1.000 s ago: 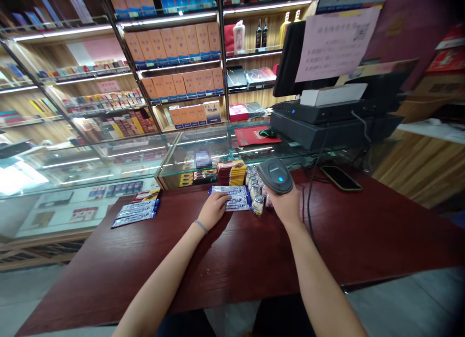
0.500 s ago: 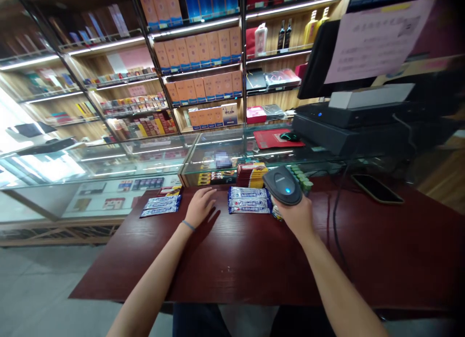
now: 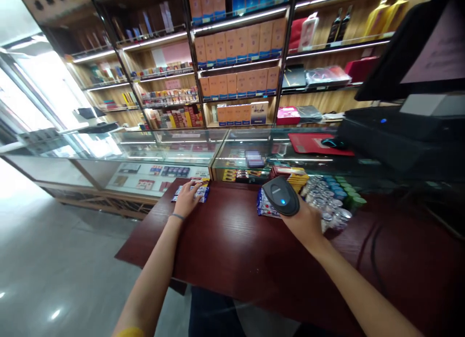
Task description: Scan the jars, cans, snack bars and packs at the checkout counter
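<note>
My right hand [image 3: 307, 223] grips a dark grey barcode scanner [image 3: 281, 196] with a blue light, held over a small pile of blue-and-white snack packets [image 3: 262, 207] on the dark red table [image 3: 232, 249]. My left hand [image 3: 187, 199] reaches far left and rests on another pile of blue-and-white packets [image 3: 198, 191] near the table's back left corner, fingers laid over them. A stack of red-and-yellow packs [image 3: 292, 174] stands just behind the scanner. Several small clear jars [image 3: 325, 201] and green-capped ones [image 3: 347, 189] sit to the right of my right hand.
A glass display counter [image 3: 174, 150] runs behind the table. On its right stand a black register and monitor [image 3: 403, 119], with a red mat and mouse [image 3: 329, 144]. Shelves of boxed goods and bottles [image 3: 236, 60] fill the back wall. Grey floor [image 3: 54, 279] lies to the left.
My left hand left the packets by the scanner and moved left onto the far pile. The view swung left. My right hand kept hold of the scanner over the near packets.
</note>
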`<state>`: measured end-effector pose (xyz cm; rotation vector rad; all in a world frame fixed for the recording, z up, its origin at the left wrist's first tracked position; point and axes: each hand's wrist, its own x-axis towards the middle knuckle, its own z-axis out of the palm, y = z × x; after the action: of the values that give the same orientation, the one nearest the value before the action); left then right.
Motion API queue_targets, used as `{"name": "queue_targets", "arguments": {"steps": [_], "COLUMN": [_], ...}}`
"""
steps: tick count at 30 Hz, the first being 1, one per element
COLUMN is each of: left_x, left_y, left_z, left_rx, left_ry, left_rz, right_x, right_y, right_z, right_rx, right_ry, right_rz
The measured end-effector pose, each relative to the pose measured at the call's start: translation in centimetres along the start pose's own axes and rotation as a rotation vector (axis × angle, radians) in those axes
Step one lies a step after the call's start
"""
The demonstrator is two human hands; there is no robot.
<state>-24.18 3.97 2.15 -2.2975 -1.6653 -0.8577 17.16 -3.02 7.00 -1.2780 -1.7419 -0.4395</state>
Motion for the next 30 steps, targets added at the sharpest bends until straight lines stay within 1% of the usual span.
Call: {"name": "queue_targets", "arguments": {"steps": [3,6,9,12,15,19,21,23,27,30], "left_x": [-1.5,-2.8,-3.4,-3.4,-3.2,-3.1,-3.0,-2.9,-2.3,-1.7], "left_y": [-2.3,-3.7,-4.4,-4.5,-4.4,-4.0,-3.7,-3.3,-1.9,-0.1], "left_z": [0.0,0.4,0.8,0.7,0.4,-0.1,-0.3,-0.6,-1.2,-1.2], "left_rx": [0.024,0.018,0.013,0.007,-0.010,-0.029,-0.018,-0.006,0.003,-0.015], "left_ry": [-0.012,-0.087,-0.134,-0.145,-0.149,-0.166,-0.184,-0.194,-0.191,-0.171], "left_rz": [-0.102,-0.145,-0.155,-0.167,-0.184,-0.174,-0.169,-0.164,-0.115,-0.074], "right_x": [0.0,-0.3,-0.8,-1.5,-2.2,-2.8,-3.0,-3.0,-3.0,-3.0], "right_y": [-0.8,-1.7,-2.6,-3.3,-3.5,-3.2,-3.1,-3.1,-3.2,-3.0], "right_z": [1.2,2.1,2.5,2.6,2.7,2.8,2.8,2.7,2.4,2.4], "right_rx": [-0.023,-0.029,-0.023,0.045,0.102,0.122,0.126,0.128,0.133,0.147], "right_ry": [-0.022,-0.039,0.012,0.028,-0.023,-0.132,-0.155,-0.143,-0.070,-0.068], "right_rz": [-0.046,-0.076,-0.148,-0.230,-0.249,-0.137,-0.097,-0.101,-0.183,-0.149]}}
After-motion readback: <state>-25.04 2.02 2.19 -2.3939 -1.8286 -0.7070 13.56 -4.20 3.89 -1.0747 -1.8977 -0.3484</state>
